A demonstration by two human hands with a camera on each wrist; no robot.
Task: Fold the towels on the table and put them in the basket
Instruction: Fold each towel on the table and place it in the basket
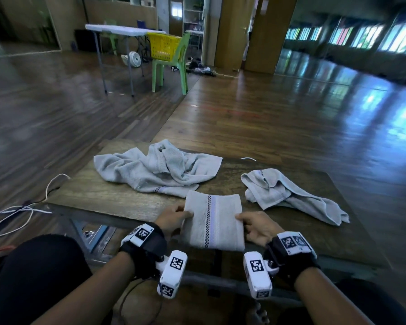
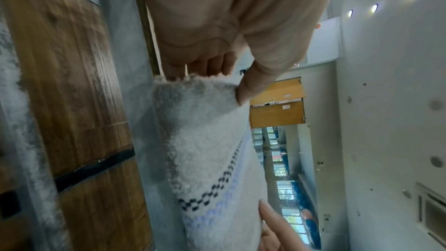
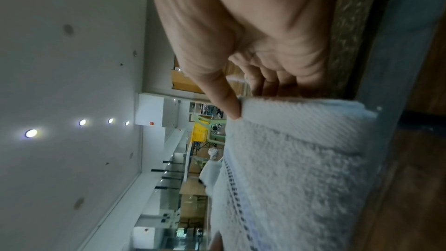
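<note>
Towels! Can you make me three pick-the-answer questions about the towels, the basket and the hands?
1. Where is the yellow basket?
A. on the green chair
B. under the near table
C. in the person's lap

2. How many towels lie crumpled on the wooden table?
A. none
B. two
C. five

3. What is happening to the folded towel?
A. nobody touches it
B. one hand holds it
C. both hands hold it

Answers: 1 A, it sits on the green chair. 2 B, one large crumpled towel, one smaller crumpled towel. 3 C, left hand and right hand grip its sides.
</note>
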